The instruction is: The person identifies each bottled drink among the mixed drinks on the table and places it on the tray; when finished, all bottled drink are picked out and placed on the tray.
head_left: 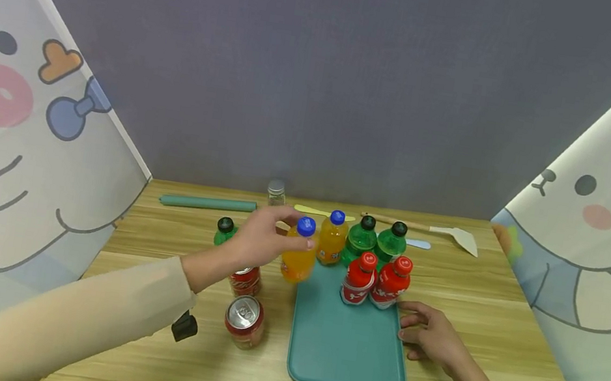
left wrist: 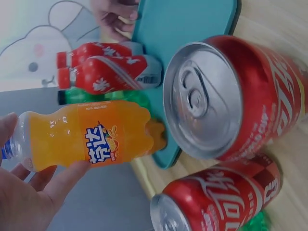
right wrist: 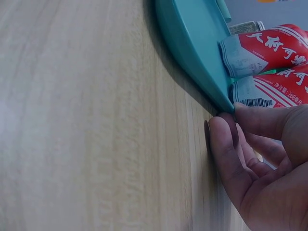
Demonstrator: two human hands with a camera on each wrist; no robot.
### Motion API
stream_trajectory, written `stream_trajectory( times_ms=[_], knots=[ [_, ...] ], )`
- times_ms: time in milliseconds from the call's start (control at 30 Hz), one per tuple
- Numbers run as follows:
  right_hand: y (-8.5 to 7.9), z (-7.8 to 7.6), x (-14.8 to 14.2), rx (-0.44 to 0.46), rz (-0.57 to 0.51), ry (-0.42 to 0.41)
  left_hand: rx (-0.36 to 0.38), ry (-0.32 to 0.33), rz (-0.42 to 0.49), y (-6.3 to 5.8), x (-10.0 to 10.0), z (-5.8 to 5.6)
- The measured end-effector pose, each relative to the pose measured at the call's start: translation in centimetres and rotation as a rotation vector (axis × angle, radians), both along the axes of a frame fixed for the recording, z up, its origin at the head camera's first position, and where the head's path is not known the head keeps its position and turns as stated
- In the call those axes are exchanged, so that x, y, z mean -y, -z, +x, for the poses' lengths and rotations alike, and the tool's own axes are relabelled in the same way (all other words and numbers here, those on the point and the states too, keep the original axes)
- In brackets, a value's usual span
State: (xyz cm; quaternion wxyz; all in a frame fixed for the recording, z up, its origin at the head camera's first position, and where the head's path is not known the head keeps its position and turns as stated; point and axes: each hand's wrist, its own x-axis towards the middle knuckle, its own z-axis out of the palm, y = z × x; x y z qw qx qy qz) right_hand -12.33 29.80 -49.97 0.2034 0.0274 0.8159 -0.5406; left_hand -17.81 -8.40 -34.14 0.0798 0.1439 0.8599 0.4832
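My left hand [head_left: 260,236] grips an orange soda bottle [head_left: 297,265] near its blue cap, above the left edge of the teal tray [head_left: 349,355]. In the left wrist view the bottle [left wrist: 108,132] is seen whole, with fingers about its neck. At the tray's right edge, my right hand [head_left: 435,335] pinches the rim between thumb and finger. Standing at the tray's far end are another orange soda bottle [head_left: 331,242], two green bottles [head_left: 359,245] with black caps and, in front, two red bottles [head_left: 358,283].
Left of the tray stand two red soda cans [head_left: 244,326] and a green bottle [head_left: 225,231], partly hidden by the left arm. Along the back lie a teal rod [head_left: 209,203], a yellow utensil [head_left: 317,211] and a spatula [head_left: 461,239], near a small jar [head_left: 276,194].
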Motion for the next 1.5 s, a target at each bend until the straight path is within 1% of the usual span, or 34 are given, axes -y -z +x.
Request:
stream_trajectory(
  times_ms=[167, 300, 567, 767, 933, 1167, 1333, 1500],
  knots=[
    [-0.1, 0.0, 0.0, 0.006, 0.004, 0.006, 0.047, -0.020, -0.031, 0.7, -1.5, -0.6],
    [-0.3, 0.0, 0.0, 0.005, 0.000, -0.001, 0.095, -0.017, -0.049, 1.2, -2.5, -0.9],
    [-0.2, 0.0, -0.1, 0.009, -0.015, -0.004, 0.147, 0.021, -0.012, 2.5, -4.1, -1.4],
    [-0.3, 0.2, -0.1, 0.010, -0.019, -0.005, 0.155, 0.028, -0.064, 3.5, -4.9, -1.9],
    [-0.2, 0.1, 0.0, 0.013, -0.018, -0.005, 0.166, 0.030, -0.108, 4.0, -5.4, -2.0],
    [0.0, 0.1, 0.0, 0.007, -0.022, -0.003, 0.175, 0.043, -0.100, 4.3, -5.6, -2.0],
    [-0.1, 0.1, 0.0, 0.007, -0.018, -0.003, 0.164, 0.051, -0.114, 4.6, -5.5, -2.1],
    [-0.2, 0.1, 0.0, 0.016, -0.012, -0.003, 0.154, 0.072, -0.120, 4.8, -5.4, -2.2]
  ],
)
